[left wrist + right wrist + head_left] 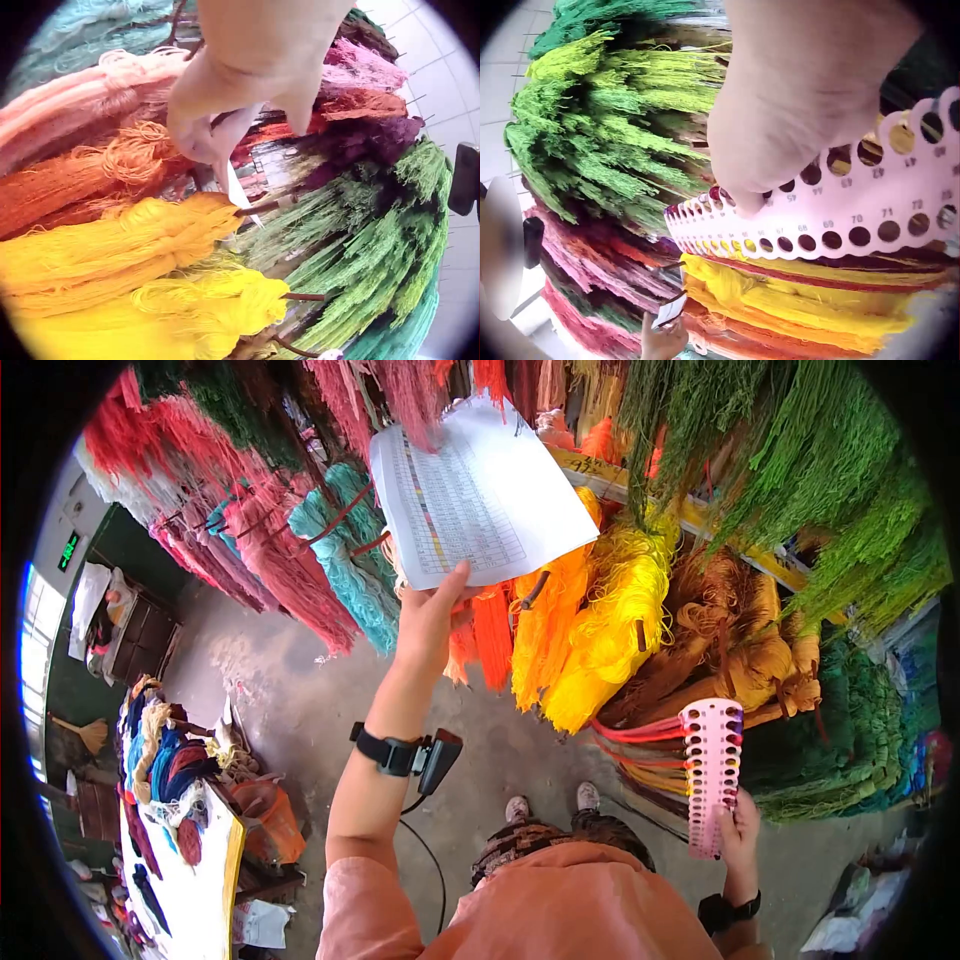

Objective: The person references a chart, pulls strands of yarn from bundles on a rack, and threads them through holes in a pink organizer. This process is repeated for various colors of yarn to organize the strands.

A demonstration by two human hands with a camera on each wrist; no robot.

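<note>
My left hand [430, 618] grips the lower edge of a white paper sheet [540, 510] printed with a table of small rows and a coloured column. The thumb lies on its printed face. In the left wrist view only a folded strip of the paper [234, 184] shows below the hand [251, 67]. My right hand [740, 832] pinches the lower end of a pink thread card [712, 760] with numbered holes along both edges. Red, orange and brown threads [640, 732] hang from its left side. The right wrist view shows the printed numbers on the card [840, 206] up close.
Yellow skeins [625, 620], orange skeins [555, 625] and brown skeins [740, 630] hang on pegs ahead. Green yarn [840, 480] hangs at upper right, pink yarn [290, 560] and teal yarn [350, 550] at left. A white table [200, 890] and an orange bucket [270, 820] stand at lower left.
</note>
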